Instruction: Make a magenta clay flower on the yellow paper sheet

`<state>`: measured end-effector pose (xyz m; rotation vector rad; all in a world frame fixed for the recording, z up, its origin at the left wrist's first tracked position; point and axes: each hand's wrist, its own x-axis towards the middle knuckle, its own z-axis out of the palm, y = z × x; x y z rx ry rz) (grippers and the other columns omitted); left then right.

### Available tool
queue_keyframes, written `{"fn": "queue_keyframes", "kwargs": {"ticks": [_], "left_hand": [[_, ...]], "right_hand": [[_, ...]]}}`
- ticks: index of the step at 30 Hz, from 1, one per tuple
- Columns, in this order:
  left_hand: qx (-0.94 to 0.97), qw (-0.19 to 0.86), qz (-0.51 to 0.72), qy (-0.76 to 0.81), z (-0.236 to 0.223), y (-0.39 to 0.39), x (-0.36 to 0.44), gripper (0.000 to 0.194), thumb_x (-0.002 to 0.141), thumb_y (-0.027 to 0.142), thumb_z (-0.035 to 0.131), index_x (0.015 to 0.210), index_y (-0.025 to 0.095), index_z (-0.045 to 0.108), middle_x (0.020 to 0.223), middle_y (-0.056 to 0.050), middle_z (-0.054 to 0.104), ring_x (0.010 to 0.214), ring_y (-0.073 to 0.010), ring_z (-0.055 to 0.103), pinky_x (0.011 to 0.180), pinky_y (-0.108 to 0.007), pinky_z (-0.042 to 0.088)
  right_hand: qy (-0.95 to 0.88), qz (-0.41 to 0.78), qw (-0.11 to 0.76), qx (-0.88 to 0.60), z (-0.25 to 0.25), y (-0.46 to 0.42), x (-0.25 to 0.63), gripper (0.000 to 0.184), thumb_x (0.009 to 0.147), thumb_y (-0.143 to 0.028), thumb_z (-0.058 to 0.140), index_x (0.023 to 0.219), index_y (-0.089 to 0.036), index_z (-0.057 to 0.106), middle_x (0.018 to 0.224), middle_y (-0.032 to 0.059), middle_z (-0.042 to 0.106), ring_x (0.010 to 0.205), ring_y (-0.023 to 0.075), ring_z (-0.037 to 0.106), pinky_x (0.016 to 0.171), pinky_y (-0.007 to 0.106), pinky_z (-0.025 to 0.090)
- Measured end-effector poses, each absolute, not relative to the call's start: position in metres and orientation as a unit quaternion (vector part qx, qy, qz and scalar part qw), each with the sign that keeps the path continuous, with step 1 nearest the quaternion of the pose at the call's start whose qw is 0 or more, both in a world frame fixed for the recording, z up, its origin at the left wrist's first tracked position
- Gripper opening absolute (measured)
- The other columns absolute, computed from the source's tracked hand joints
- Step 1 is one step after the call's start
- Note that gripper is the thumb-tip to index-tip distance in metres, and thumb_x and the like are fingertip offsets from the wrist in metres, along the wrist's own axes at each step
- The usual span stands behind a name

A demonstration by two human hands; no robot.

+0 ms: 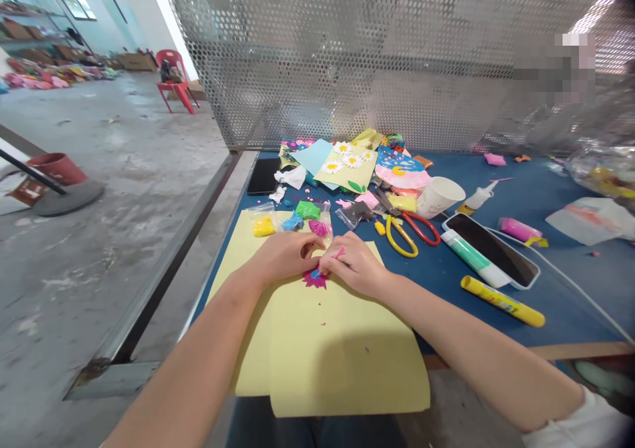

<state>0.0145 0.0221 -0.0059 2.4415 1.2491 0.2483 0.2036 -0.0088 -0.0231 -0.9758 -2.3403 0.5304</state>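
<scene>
A small magenta flower shape with a blue centre (315, 280) lies on pale yellow paper (297, 342). My right hand (356, 263) is closed round a thin pink tool (340, 252), its lower end down at the flower's centre. On the flower's other side rests my left hand (285, 255), fingers curved and a gap between thumb and forefinger; the thumb is by the petals. Just beyond the hands are small bags of yellow clay (263, 225), blue clay (293, 221), green clay (308, 210) and magenta clay (318, 228). Tiny magenta scraps dot the paper.
Yellow-handled scissors (403, 237), red-handled scissors (421, 228), a paper cup (440, 196) and a daisy card (350, 163) stand or lie beyond. To the right are a phone (489, 246), a green-and-white tube (473, 257) and a yellow tube (502, 301). A perforated metal panel (322, 57) closes off the back.
</scene>
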Motion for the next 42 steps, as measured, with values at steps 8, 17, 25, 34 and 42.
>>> {"fn": "queue_keyframes", "kwargs": {"ticks": [8,17,25,34,42], "left_hand": [[0.871,0.194,0.088,0.443,-0.005,0.0212,0.0147,0.028,0.079,0.037,0.057,0.1,0.023,0.067,0.07,0.002,0.065,0.061,-0.0149,0.055,0.055,-0.025,0.032],[0.867,0.202,0.087,0.446,-0.0061,0.023,0.0134,0.031,0.077,0.035,0.057,0.103,0.022,0.067,0.072,0.002,0.066,0.063,-0.0153,0.058,0.057,-0.025,0.036],[0.869,0.197,0.089,0.444,-0.0064,0.0225,0.0138,0.029,0.078,0.034,0.056,0.102,0.022,0.067,0.073,0.001,0.066,0.063,-0.0156,0.058,0.057,-0.026,0.036],[0.866,0.198,0.089,0.45,-0.0053,0.0222,0.0143,0.026,0.079,0.035,0.056,0.099,0.022,0.067,0.071,0.002,0.065,0.062,-0.0144,0.057,0.056,-0.025,0.035],[0.866,0.199,0.084,0.451,-0.0041,0.0219,0.0149,0.026,0.08,0.036,0.056,0.097,0.022,0.068,0.068,0.001,0.064,0.061,-0.0148,0.057,0.055,-0.025,0.035]], "right_hand": [[-0.871,0.18,0.288,-0.356,-0.0244,-0.0086,0.206,0.046,0.1,-0.028,0.034,0.068,-0.019,0.067,0.071,0.0018,0.069,0.074,0.0151,0.056,0.073,0.032,0.029],[-0.86,0.183,0.294,-0.374,-0.0255,-0.007,0.2072,0.051,0.1,-0.032,0.032,0.065,-0.017,0.065,0.071,0.0035,0.068,0.074,0.0153,0.057,0.072,0.032,0.031],[-0.858,0.179,0.292,-0.384,-0.0253,-0.0068,0.2061,0.05,0.1,-0.03,0.032,0.065,-0.017,0.065,0.07,0.0035,0.068,0.074,0.0156,0.057,0.072,0.033,0.031],[-0.846,0.184,0.297,-0.402,-0.0272,-0.0062,0.2066,0.046,0.099,-0.03,0.037,0.065,-0.017,0.065,0.071,0.0041,0.068,0.075,0.0166,0.058,0.072,0.031,0.036],[-0.843,0.191,0.3,-0.403,-0.0272,-0.0052,0.2079,0.043,0.098,-0.027,0.038,0.067,-0.019,0.066,0.072,0.0029,0.067,0.075,0.0165,0.058,0.072,0.029,0.039]]}}
